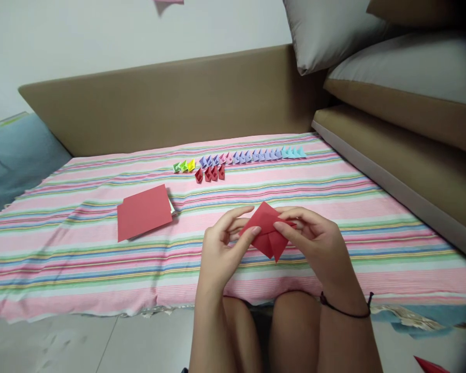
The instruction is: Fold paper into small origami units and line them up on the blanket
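Observation:
Between my two hands is a piece of red origami paper (267, 224), folded into a diamond with a split lower point. My left hand (226, 243) pinches its left corner, thumb on top and fingers partly behind. On the right side, my right hand (312, 235) grips it with the thumb pressed on the front near a crease; its other fingers are partly hidden behind the paper. The paper is held above the striped cloth, near its front edge. Further left lies a stack of red paper sheets (144, 213), with a pale edge showing at its right.
Small folded paper pieces stand in a long row, including light blue ones (293, 152) and a yellow one (191, 165). Several dark red ones (215, 173) stand in front. Cushions (404, 67) are piled at right. A striped cloth (101, 269) covers the seat; red paper (430, 364) shows at bottom right.

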`<action>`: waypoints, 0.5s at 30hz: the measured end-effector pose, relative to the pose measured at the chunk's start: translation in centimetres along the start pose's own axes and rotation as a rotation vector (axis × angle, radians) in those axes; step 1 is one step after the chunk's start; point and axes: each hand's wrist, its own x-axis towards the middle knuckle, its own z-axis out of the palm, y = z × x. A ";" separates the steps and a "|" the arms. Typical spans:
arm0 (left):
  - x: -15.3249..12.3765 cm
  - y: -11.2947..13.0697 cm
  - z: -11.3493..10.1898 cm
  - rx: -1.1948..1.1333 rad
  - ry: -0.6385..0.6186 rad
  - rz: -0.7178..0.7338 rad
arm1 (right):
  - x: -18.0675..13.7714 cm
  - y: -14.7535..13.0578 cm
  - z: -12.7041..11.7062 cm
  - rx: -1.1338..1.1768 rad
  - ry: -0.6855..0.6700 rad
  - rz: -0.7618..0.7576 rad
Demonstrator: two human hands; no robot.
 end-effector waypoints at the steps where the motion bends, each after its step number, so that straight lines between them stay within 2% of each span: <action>1: 0.0 0.0 0.1 -0.014 0.005 -0.016 | 0.0 0.0 0.1 -0.002 0.008 -0.010; 4: 0.1 0.0 0.2 -0.029 0.015 -0.009 | 0.0 -0.2 0.4 0.000 0.024 -0.034; 9: 0.0 -0.2 -0.2 0.036 -0.006 0.094 | 0.0 -0.1 0.1 -0.013 0.045 -0.075; 15: 0.1 0.1 -0.2 0.180 0.101 0.203 | 0.0 0.0 -0.5 -0.123 -0.155 -0.163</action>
